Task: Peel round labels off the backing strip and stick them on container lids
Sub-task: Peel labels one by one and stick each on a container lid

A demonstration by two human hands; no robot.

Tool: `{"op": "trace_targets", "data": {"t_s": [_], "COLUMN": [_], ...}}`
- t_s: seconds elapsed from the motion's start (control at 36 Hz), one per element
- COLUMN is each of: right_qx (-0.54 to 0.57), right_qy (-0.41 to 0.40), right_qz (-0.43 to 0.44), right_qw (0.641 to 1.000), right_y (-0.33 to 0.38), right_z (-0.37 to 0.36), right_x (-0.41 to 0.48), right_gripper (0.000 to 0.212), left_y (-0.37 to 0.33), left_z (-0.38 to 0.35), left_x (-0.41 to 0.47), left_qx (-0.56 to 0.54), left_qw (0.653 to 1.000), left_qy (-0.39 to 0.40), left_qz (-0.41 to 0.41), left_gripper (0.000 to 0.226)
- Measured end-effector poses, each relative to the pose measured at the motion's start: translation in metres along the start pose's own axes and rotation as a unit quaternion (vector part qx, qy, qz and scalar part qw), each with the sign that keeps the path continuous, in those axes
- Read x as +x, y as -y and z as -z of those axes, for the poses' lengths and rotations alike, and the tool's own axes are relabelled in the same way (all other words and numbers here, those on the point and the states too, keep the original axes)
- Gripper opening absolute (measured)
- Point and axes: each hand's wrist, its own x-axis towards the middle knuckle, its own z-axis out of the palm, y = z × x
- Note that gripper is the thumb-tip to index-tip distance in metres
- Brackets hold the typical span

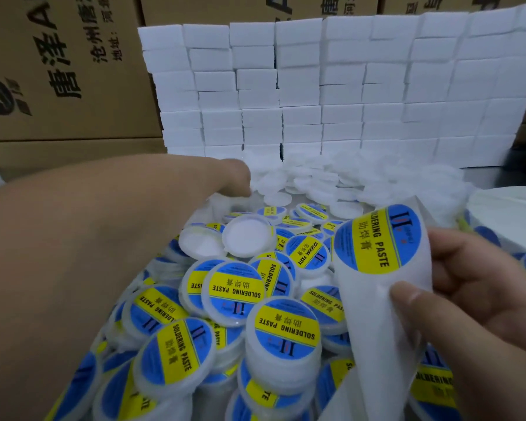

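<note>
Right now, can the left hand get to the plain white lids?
Probably yes: the left hand is stretched over the labelled lids to the edge of the plain white lids, with nothing between them.

Head cam: fwd+down, v. close over lid pile (234,288).

Near side of the desk (486,176): heaped with labelled lids (234,290). Middle: plain white lids (316,180). Far edge: walled off by stacked white boxes (331,86). My right hand (483,299), gripping the backing strip (374,314), blocks the right. I find passage only above the piles.
</note>
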Motion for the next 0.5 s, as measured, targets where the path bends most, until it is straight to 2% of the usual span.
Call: {"op": "trace_targets", "data": {"t_s": [0.06,0.08,0.11,0.17,0.22,0.25,0.31,0.36,0.42,0.44,0.5], "right_qx": [-0.013,-0.011,-0.003,0.012,0.029,0.033,0.038,0.040,0.033,0.033,0.028], "right_qy": [0.009,0.019,0.018,0.020,0.024,0.024,0.027,0.031,0.030,0.034,0.038], "right_qz": [0.008,0.006,0.003,0.006,0.000,-0.002,-0.008,-0.015,-0.028,-0.031,-0.030], "right_qw": [1.000,1.000,1.000,1.000,0.999,0.999,0.999,0.999,0.999,0.998,0.998], "right_y": [-0.005,-0.003,0.000,0.001,0.004,0.003,0.003,0.003,0.003,0.004,0.004], "right_z": [0.005,0.005,0.003,0.002,-0.001,0.000,-0.001,-0.002,-0.001,-0.003,-0.002], "right_x": [-0.003,-0.002,0.000,-0.002,-0.002,-0.003,-0.004,-0.004,-0.004,-0.004,-0.004], "right_gripper": [0.049,0.049,0.048,0.048,0.046,0.043,0.030,0.027,0.035,0.037,0.037], "left_y": [-0.002,-0.004,-0.004,-0.004,-0.003,-0.004,-0.009,-0.016,-0.025,-0.030,-0.042], "left_z": [0.009,0.016,0.023,0.039,0.053,0.061,0.072,0.080,0.083,0.082,0.076], "left_x": [-0.003,-0.011,-0.019,-0.041,-0.068,-0.082,-0.110,-0.144,-0.179,-0.197,-0.229], "left_qx": [-0.154,-0.267,-0.399,-0.632,-0.760,-0.800,-0.848,-0.878,-0.893,-0.892,-0.874], "left_qw": [0.987,0.962,0.913,0.768,0.643,0.592,0.524,0.475,0.448,0.449,0.481], "left_qy": [-0.043,-0.061,-0.076,-0.075,-0.067,-0.061,-0.045,-0.040,-0.046,-0.049,-0.072], "left_qz": [0.001,0.016,0.041,0.072,0.070,0.068,0.061,0.054,0.027,0.011,-0.012], "left_gripper": [0.026,0.018,0.011,0.009,0.010,0.009,0.013,0.026,0.029,0.027,0.021]}}
